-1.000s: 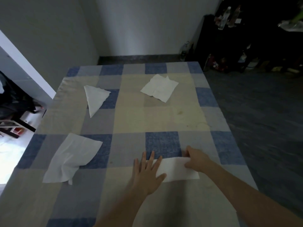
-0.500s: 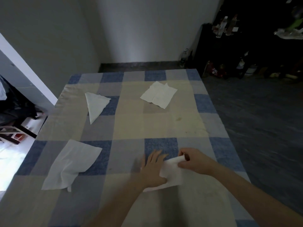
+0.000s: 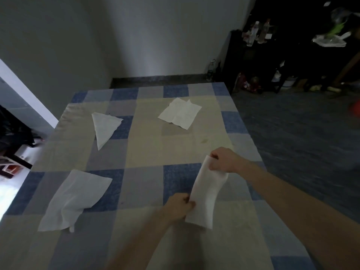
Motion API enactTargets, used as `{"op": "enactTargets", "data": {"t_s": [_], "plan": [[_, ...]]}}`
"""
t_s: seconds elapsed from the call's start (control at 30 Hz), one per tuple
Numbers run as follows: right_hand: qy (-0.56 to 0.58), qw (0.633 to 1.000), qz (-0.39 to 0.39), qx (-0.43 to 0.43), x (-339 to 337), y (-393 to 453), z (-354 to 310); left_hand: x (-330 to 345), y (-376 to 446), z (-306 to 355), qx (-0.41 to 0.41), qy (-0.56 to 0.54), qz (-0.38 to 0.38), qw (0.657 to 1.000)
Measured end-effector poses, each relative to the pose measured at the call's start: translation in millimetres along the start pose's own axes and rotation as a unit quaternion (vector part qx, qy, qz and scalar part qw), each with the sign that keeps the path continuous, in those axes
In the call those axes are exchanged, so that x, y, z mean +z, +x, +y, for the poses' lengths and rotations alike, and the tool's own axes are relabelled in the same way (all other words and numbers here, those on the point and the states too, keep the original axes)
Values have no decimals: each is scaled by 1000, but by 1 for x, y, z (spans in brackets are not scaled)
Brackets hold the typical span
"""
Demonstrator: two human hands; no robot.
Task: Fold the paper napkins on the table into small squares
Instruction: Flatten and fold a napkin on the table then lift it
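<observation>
A white paper napkin, folded into a long strip, hangs lifted above the checked tablecloth. My right hand pinches its far end and my left hand pinches its near left edge. Three more napkins lie on the cloth: a crumpled one at the near left, a triangular one at the far left, and an unfolded one at the far middle.
The table's right edge drops to a dark carpeted floor. A dark shelf with bottles stands at the back right. A wall runs behind the table and a bright doorway opens at the left.
The napkin lay flat under both hands a second ago. Both hands have since gripped it and lifted it off the cloth, turning it lengthwise away from me.
</observation>
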State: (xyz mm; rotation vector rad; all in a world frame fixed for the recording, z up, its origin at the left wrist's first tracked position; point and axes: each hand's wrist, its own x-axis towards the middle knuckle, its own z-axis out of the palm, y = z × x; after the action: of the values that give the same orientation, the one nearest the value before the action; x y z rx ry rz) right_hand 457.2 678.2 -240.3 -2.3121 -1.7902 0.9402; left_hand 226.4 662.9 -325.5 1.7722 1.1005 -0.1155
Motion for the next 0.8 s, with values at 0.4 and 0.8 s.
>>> {"op": "enactTargets", "data": {"t_s": [0.4,0.8], "plan": [[16,992,120,32,45,21,-3,3,19,-14,141,233,90,958],[-27,985,168,-24,155,-40,-6,-17,45,-8,12,158,78,984]]}}
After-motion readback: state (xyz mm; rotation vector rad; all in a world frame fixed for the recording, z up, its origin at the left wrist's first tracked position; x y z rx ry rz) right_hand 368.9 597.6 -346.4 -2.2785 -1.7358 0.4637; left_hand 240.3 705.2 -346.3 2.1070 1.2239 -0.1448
